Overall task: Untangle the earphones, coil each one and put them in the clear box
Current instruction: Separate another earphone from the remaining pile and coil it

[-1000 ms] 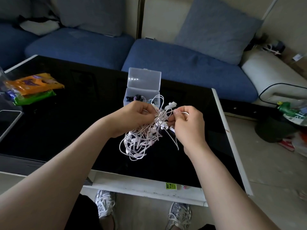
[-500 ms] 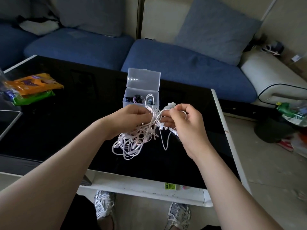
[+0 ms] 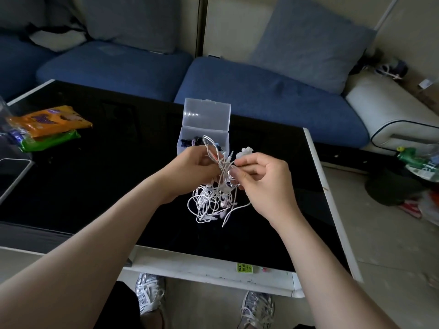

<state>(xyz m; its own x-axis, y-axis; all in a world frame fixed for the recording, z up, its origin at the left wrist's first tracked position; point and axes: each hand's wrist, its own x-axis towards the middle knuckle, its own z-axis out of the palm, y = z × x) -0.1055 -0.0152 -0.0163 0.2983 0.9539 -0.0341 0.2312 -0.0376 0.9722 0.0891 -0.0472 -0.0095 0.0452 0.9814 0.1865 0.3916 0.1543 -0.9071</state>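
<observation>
1. The step in hand is the untangling. The white earphones (image 3: 211, 200) are one knotted bundle, so by my reading no white pair has been freed or coiled yet.
2. The left hand (image 3: 197, 165) has its fingers curled round the top of the bundle, with one loop of cord standing up above its knuckles.
3. The right hand (image 3: 261, 179) pinches a strand between thumb and forefinger, its other fingers curled in. A white earpiece or plug shows just above its fingertips.
4. The rest of the earphones hang below and between the two hands, over the black tabletop (image 3: 95, 174). Whether the lowest loops touch it cannot be told.
5. The clear box (image 3: 204, 141) stands just beyond the left hand with its lid up and some dark items already inside.
6. The next move probably calls for drawing the pinched strand away from the left hand, slowly so the knots do not tighten.
7. Against half a second ago, the bundle has swung from under the left hand to under the gap between the hands, and a loose tail now trails towards the right wrist.
</observation>
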